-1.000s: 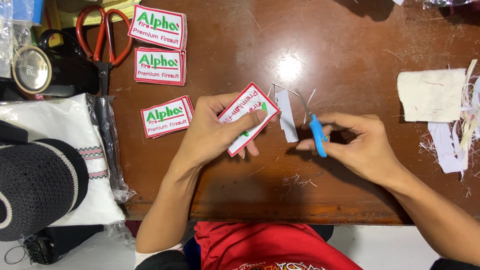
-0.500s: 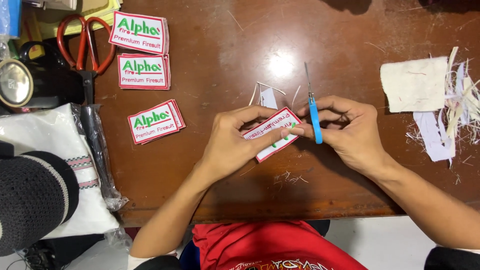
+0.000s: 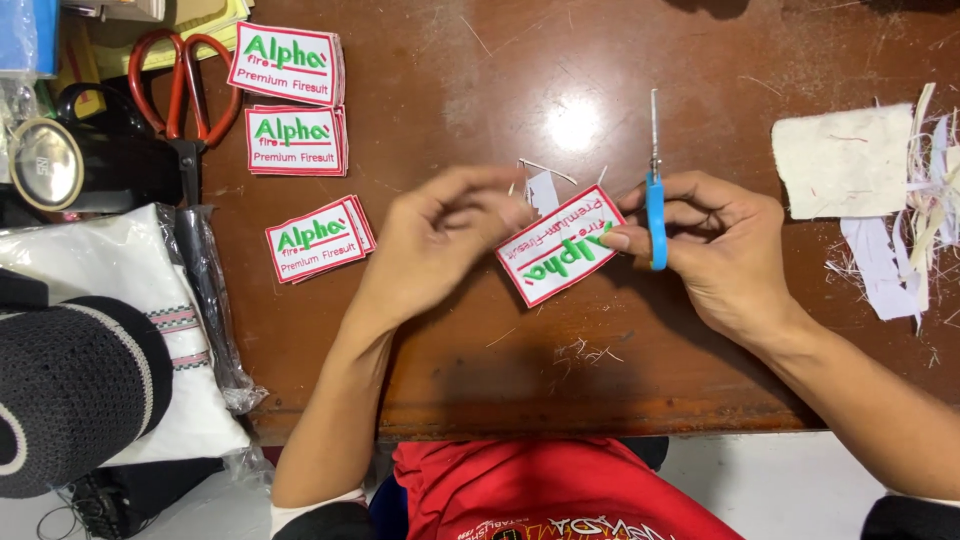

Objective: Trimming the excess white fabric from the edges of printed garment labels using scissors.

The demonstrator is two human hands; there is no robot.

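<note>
A white embroidered patch [image 3: 560,258] with a red border and green lettering lies tilted between my hands, just over the brown wooden table [image 3: 450,80]. My left hand [image 3: 440,245] is motion-blurred, its curled fingertips at the patch's upper left corner. My right hand [image 3: 720,250] grips small blue-handled snips [image 3: 656,215], blade pointing away from me, and its fingertips pinch the patch's right edge. A small white scrap [image 3: 543,190] and loose threads lie just behind the patch.
Three stacks of matching patches [image 3: 295,140] lie at the left, beside orange-handled scissors [image 3: 185,90]. Frayed white cloth pieces [image 3: 840,160] sit at the right. A black knitted cap [image 3: 70,390] and bagged white cloth [image 3: 90,260] overhang the left table edge.
The patch has swung round and moved right, now pinched by the right fingertips. My left hand has shifted to its upper left corner. The snips stayed in my right hand.
</note>
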